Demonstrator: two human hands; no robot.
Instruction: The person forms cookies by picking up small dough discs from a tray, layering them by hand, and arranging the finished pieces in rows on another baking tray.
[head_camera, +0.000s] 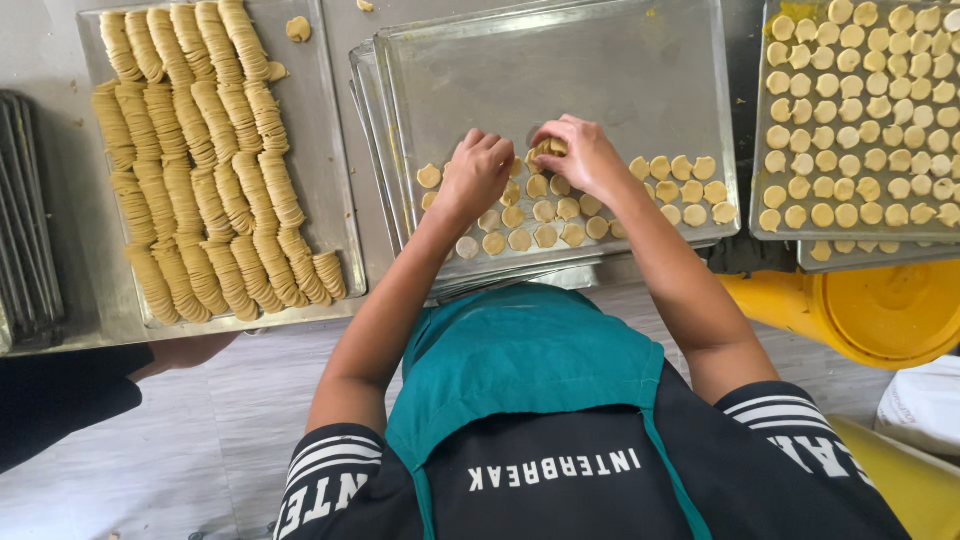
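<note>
Right hand (585, 158) pinches a short stack of pale dough discs (549, 148) between thumb and fingertips, held on edge so single rounds can be peeled off one at a time; left hand (478, 172), just at its 9 o'clock, curls knuckles-up over the laid rounds (560, 208), and whether it grips one I cannot tell. Those rounds lie flat and barely apart along the near edge of the metal tray (600, 70), filling it row by row from the person's side. At 3 o'clock a second tray (757, 180) already holds even rows. At 9 o'clock a third tray (325, 170) carries the supply in long leaning rolls of discs (205, 170), packed tight for easy grabbing.
</note>
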